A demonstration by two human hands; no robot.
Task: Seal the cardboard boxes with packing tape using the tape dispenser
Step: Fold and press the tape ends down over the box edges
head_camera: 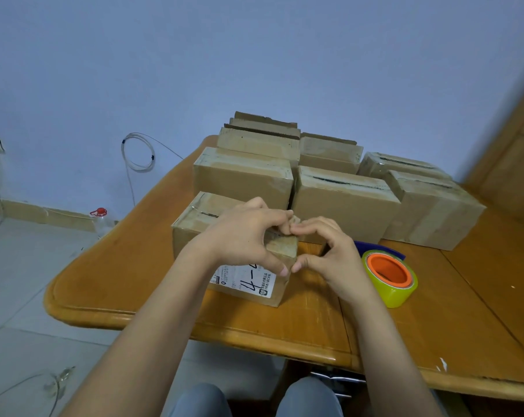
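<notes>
Near box (194,233), on table (119,266): left hand (242,236) and right hand (333,254) curled round its right end, fingertips meeting on top, thumbs below; tape dispenser (390,279) lying beside

We face a plain pale blue wall (254,55) that fills the upper half of the view. Low on the left, a tan baseboard (44,213) meets a floor (29,281) of light grey tiles. A thin white cable (138,152) hangs coiled against the wall. A clear plastic bottle (101,222) with a red cap stands on the floor beside the counter (128,266), an orange-brown wooden top with rounded corners. At the right we see wooden panelling (510,164). The light is soft and even.
</notes>
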